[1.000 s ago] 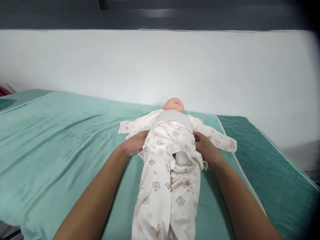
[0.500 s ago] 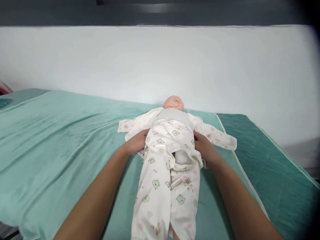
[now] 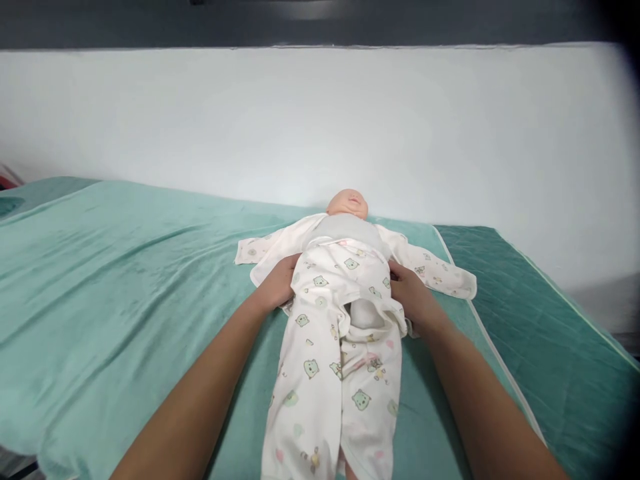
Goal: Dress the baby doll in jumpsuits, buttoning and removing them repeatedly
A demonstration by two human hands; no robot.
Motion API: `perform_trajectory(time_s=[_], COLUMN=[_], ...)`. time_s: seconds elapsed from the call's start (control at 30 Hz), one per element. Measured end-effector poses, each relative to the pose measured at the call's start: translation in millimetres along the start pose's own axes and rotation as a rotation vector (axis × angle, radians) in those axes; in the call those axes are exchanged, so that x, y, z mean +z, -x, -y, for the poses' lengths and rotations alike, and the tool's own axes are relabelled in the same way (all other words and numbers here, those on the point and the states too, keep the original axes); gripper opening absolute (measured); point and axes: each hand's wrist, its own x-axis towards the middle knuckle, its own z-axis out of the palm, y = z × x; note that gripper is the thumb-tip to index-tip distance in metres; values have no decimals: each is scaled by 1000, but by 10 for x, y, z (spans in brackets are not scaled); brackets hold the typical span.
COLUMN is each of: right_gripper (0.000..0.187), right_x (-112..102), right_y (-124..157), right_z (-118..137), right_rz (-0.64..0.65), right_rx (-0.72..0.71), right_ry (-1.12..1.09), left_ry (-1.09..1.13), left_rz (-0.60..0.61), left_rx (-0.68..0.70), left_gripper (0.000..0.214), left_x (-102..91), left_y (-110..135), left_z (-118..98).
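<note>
A doll (image 3: 347, 203) is lying on its back in the middle of the frame, on a light green blanket (image 3: 125, 280). Its grey cloth torso (image 3: 345, 229) is showing between the two sides of an open white shirt (image 3: 285, 247), whose printed sleeves are spreading toward left and right. White trousers (image 3: 313, 400) are covering the lower torso and legs; they are bearing green animal faces with small pink, yellow and brown motifs, and an opening at the crotch is exposing pale grey fabric. The waist of the trousers is pointing to the top of the frame and the legs to the bottom edge, where they are running out of view; the long axis is lying nearly upright in the picture, leaning slightly right toward the top. The left hand (image 3: 279, 280) and the right hand (image 3: 414, 293) are touching opposite sides of the trousers near the waist. The fingers are partly disappearing behind the cloth, so whether they are pinching it cannot be told. A darker green cover (image 3: 530, 333) is extending at lower right, and a white wall (image 3: 320, 120) is rising behind.
</note>
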Motion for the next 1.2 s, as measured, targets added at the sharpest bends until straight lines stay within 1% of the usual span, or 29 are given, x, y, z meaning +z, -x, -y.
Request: perform_trajectory(time_s=[0.07,0.17,0.3,0.37,0.47,0.6,0.67,0.8,0.93,1.03,1.13,1.2], right_gripper=[35,35,44,47,52,62,63,54,44,39,37,34], right_x=[3,15,54,74,91,95,98,116,131,126,104,86], right_y=[15,40,66,73,75,66,62,69,82,81,70,61], right_z=[3,6,20,34,60,79,87,153,242,227,151,107], right_rz=[-18,-18,47,72,97,120,118,32,-38,-52,-91,-88], right_rx=[-2,-4,28,58,59,6,-18,-50,-43,-65,-59,-45], right_ry=[-13,-77,-333,-431,-476,-461,-433,-364,-268,-245,-192,-172], left_ry=[42,190,451,568,682,668,641,604,598,626,658,675], left_rz=[-15,-23,34,51,57,67,34,-38,-54,-31,36,67], left_rx=[-22,-132,-278,-307,-299,-304,-286,-283,-262,-270,-330,-368], left_gripper=[36,40,52,56,55,53,52,49,47,46,48,50], left_x=[17,48,88,99,105,109,118,136,131,106,60,28], left_y=[9,26,31,26,14,-4,-15,-34,-46,-43,-30,-20], left_z=[-12,-24,-12,13,63,115,121,84,26,2,-16,-30])
